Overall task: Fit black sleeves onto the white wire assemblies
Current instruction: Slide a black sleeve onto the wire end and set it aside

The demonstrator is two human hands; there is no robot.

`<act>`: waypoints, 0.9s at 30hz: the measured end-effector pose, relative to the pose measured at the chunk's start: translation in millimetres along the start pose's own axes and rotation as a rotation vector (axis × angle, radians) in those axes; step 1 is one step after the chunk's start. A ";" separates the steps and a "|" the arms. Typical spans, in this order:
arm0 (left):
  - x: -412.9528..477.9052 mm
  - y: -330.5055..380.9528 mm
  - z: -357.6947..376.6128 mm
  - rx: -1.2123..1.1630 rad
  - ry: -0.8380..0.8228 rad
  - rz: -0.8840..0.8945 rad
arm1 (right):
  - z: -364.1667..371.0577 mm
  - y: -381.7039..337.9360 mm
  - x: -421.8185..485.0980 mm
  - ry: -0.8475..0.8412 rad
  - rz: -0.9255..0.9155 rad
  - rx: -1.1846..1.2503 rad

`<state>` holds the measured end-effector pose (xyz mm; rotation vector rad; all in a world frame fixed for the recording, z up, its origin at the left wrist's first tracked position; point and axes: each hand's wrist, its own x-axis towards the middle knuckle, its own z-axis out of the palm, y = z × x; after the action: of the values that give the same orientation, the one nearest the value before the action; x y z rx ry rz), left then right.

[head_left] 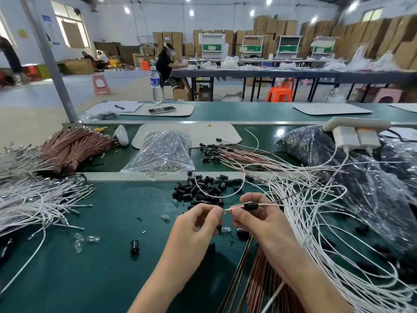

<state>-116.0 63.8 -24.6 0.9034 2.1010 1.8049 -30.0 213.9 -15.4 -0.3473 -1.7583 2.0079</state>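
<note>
Risk 1: the black sleeve slides back down the white wire if my right pinch slackens. It sits loose on the wire, not seated, as far as I can judge.

Risk 2: the wire's tail runs right of the pile of loose black sleeves into the bundle of white wires. A hard pull could snag it there and jerk the end out of my left fingers.

Risk 3: the small shiny tip between my hands could bend if I push the sleeve on crooked. It is too small to tell its shape.

Fingers: left hand has thumb and forefinger pinched narrow on the wire's tip. Right hand pinches the wire just beside the sleeve, other fingers curled under.

Position: sleeve and wire are held in the air just nearer me than the pile.

Appearance: the sleeve is a short black tube, threaded lengthwise, lying level. The wire is thin and pale. Clear bulbs lie under my hands.
</note>
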 end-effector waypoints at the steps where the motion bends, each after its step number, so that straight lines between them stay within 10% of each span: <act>1: 0.6 -0.6 -0.3 -0.013 0.005 -0.018 | 0.0 -0.5 0.1 0.003 -0.005 -0.022; 27: -5.1 -5.1 3.4 0.335 0.084 0.155 | 4.4 -3.0 -3.8 0.002 -0.035 -0.071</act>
<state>-111.7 63.3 -31.4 1.1144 2.4993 1.6101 -28.3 208.5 -12.1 -0.3381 -1.8251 1.9244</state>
